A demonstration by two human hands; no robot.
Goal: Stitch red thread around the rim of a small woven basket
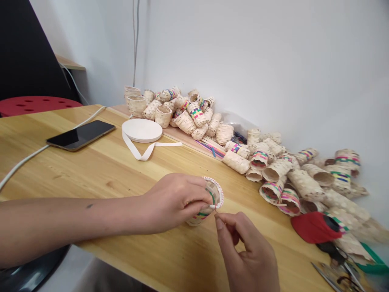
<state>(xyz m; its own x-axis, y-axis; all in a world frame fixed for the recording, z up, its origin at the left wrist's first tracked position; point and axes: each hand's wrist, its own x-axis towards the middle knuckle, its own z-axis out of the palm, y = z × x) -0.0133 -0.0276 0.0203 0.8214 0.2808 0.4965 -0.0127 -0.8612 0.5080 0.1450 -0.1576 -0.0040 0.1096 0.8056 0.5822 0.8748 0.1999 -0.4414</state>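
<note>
My left hand (174, 200) is wrapped round a small woven basket (210, 195) with coloured stripes and a white-trimmed rim, held tilted just above the wooden table (100, 170). My right hand (246, 251) sits just below the basket, thumb and forefinger pinched at the rim; what they pinch is too thin to make out. A roll of white ribbon (142, 130) lies further back with a loose end trailing toward me.
A long heap of finished woven baskets (273, 166) runs along the white wall. A black phone (81, 135) on a white cable lies at the left. A red cloth item (313, 227) and scissors (337, 259) are at the right. A red stool (33, 104) stands behind the table.
</note>
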